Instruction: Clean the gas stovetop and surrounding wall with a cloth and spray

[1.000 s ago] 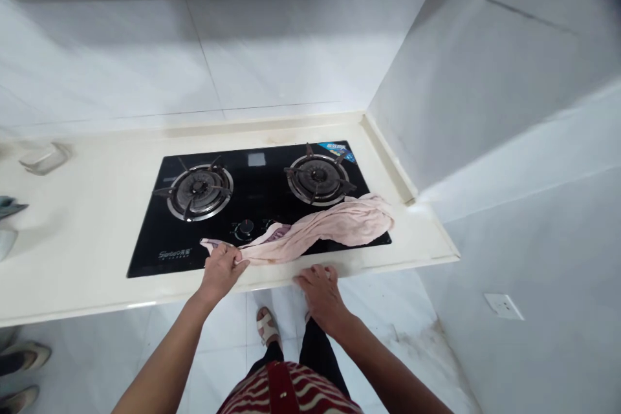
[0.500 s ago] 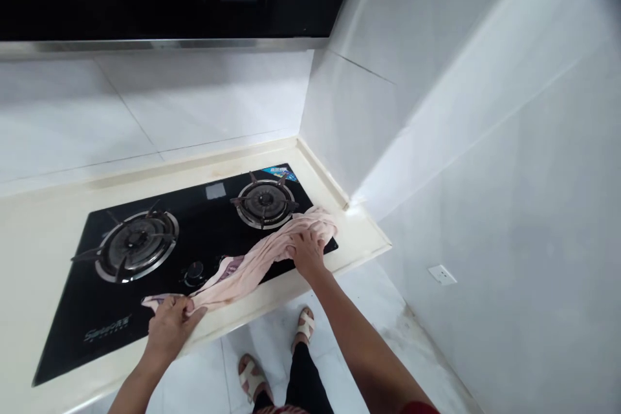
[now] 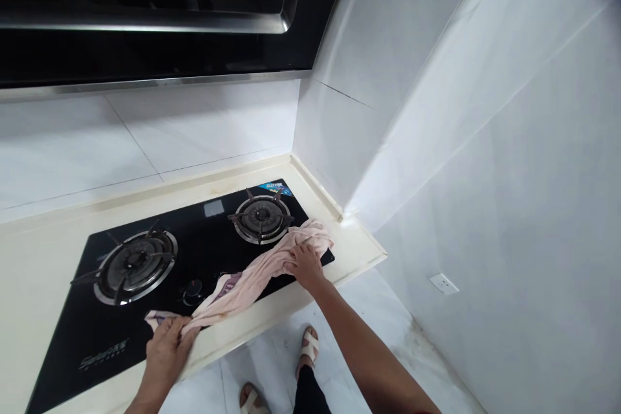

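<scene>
I see the pink cloth handled on the hob: left hand pinches one end, right hand covers the other, grip unclear; shifting it likely needs both

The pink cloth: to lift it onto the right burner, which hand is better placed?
Probably the right hand: it is on the pink cloth, close to the right burner, while the left hand pinches the other end, farther from that burner.
</scene>
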Tool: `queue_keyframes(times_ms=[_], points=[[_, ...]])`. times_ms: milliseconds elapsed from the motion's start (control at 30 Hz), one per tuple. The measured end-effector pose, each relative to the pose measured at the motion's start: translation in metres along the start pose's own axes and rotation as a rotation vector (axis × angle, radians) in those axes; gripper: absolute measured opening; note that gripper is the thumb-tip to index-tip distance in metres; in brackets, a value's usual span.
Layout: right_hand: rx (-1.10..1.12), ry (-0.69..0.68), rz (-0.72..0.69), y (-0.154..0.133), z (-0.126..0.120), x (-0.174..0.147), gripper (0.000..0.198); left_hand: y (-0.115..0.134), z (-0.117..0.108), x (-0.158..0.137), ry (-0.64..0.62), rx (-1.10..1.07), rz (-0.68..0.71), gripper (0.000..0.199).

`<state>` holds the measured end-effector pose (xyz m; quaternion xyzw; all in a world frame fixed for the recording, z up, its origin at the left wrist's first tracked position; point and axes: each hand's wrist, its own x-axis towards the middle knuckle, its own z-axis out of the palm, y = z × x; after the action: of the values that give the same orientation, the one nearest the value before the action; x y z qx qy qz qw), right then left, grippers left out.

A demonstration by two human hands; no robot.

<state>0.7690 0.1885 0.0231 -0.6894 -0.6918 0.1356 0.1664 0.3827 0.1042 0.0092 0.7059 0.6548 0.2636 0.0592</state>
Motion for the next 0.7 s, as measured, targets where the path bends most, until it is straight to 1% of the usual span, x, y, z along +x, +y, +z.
queue_keyframes(times_ms=[67,133,233,267,300,333,400,467,533,600,700], points=[[0.004,-0.015,-0.037,0.001,-0.001,-0.003,0.036,0.002,-0.005,0.001,0.015,-0.116,-0.012,0.034],[0.007,-0.029,-0.062,0.003,-0.001,-0.007,0.044,0.007,-0.011,0.001,0.049,-0.207,-0.041,0.04],[0.021,-0.056,-0.112,0.007,-0.002,-0.012,0.072,0.024,-0.022,0.003,0.138,-0.272,-0.075,0.043],[0.024,-0.066,-0.135,0.009,-0.002,-0.014,0.079,0.032,-0.026,0.005,0.167,-0.283,-0.07,0.042],[0.031,-0.071,-0.16,0.01,-0.001,-0.016,0.082,0.042,-0.03,0.007,0.199,-0.297,-0.056,0.04],[0.06,-0.061,-0.181,0.012,0.0,-0.017,0.079,0.053,-0.034,0.01,0.238,-0.314,-0.038,0.037],[0.166,-0.003,-0.198,0.014,0.004,-0.017,0.06,0.078,-0.04,0.018,0.326,-0.358,0.002,0.032],[0.295,0.071,-0.177,0.017,0.008,-0.012,0.038,0.105,-0.045,0.028,0.396,-0.409,0.017,0.03],[0.402,0.124,-0.132,0.023,0.011,-0.002,0.025,0.133,-0.048,0.04,0.419,-0.448,-0.013,0.031],[0.518,0.171,-0.082,0.032,0.009,0.01,0.024,0.161,-0.046,0.052,0.411,-0.487,-0.063,0.034],[0.752,0.257,0.006,0.052,0.0,0.028,0.034,0.203,-0.035,0.07,0.333,-0.577,-0.116,0.04]])
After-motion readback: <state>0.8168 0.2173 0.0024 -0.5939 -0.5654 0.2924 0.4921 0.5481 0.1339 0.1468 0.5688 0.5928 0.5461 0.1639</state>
